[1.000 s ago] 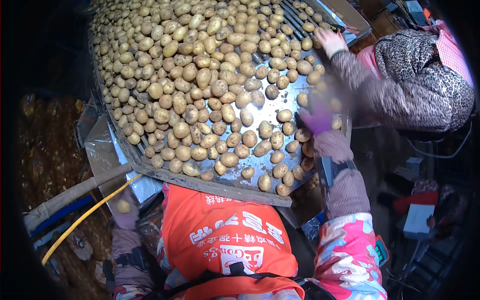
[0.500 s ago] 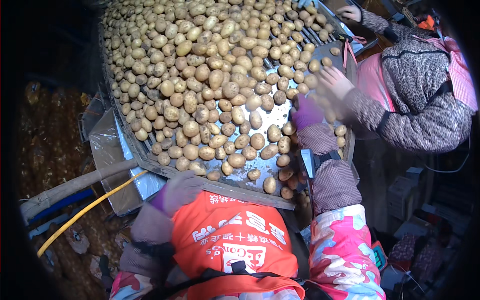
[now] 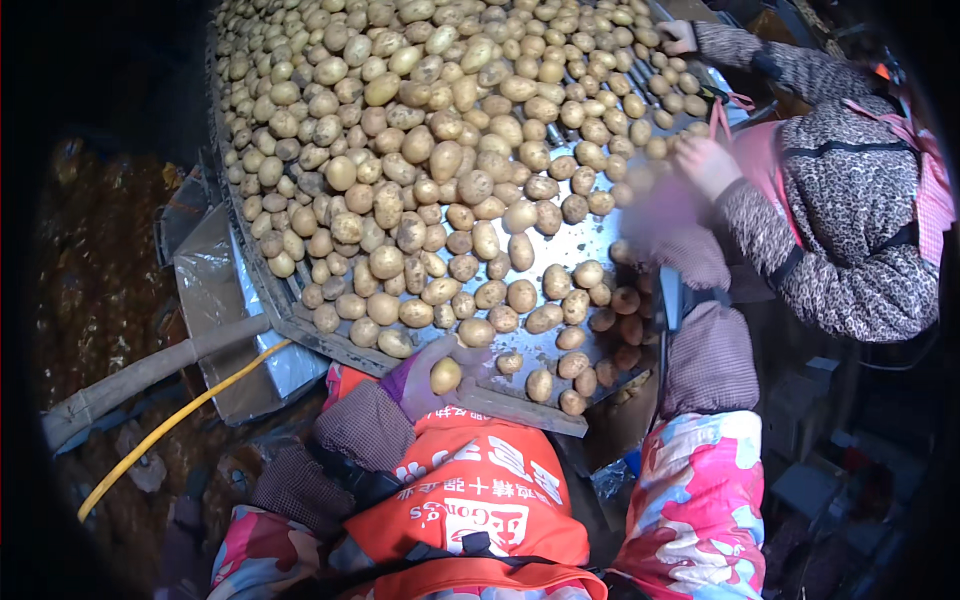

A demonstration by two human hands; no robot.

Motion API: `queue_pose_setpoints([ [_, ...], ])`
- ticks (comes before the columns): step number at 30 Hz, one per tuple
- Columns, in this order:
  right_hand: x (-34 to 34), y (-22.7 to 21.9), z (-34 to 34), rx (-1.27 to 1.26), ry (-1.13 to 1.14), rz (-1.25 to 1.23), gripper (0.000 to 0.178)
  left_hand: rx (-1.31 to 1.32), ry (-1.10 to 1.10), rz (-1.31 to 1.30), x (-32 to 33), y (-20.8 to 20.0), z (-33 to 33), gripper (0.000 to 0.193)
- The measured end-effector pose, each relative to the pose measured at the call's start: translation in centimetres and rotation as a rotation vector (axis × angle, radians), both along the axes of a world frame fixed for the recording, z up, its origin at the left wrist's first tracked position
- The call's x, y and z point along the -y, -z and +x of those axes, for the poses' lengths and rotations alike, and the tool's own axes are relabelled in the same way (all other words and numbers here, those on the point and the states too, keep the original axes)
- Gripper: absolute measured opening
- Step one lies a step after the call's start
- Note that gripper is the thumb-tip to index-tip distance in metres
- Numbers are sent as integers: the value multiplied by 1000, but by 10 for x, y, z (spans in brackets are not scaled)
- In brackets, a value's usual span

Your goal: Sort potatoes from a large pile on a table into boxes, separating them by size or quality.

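Observation:
Many potatoes (image 3: 385,207) cover a metal sorting table (image 3: 545,245). At the table's near edge my left hand (image 3: 415,383), in a purple and grey glove, holds a single potato (image 3: 446,376) against its palm and fingers. My right hand (image 3: 665,215), in a purple glove, is smeared by motion near the table's right side, so its fingers cannot be made out. Below my right wrist, several potatoes (image 3: 627,328) lie in shadow at the right edge. Just beyond my right hand is a co-worker's hand (image 3: 708,163), close to the small potatoes there.
The co-worker's patterned sleeve (image 3: 765,220) reaches in from the right, and their other hand (image 3: 680,38) is at the table's far right. A wooden rail (image 3: 525,408) borders the near side. On the left are a pole (image 3: 165,358), a yellow hose (image 3: 180,430) and a plastic-wrapped box (image 3: 215,300).
My left hand has moved right along the near edge and now has a potato. My right hand has swept right, and potatoes beside it have shifted, baring more metal.

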State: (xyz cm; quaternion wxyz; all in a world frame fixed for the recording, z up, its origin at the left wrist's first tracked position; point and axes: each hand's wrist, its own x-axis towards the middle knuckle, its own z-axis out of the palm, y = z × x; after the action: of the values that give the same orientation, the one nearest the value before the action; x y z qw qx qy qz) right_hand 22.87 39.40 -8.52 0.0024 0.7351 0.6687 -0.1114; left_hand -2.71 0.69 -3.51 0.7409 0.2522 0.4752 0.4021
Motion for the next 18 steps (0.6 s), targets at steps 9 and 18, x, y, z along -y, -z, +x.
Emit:
queue_pose_setpoints([
  [9,10,1,0,206,-354,-120,66,-49,-37,83,32,21,-28,35],
  [18,43,-18,-12,183,-338,-316,67,333,-177,-151,27,46,-31,62],
])
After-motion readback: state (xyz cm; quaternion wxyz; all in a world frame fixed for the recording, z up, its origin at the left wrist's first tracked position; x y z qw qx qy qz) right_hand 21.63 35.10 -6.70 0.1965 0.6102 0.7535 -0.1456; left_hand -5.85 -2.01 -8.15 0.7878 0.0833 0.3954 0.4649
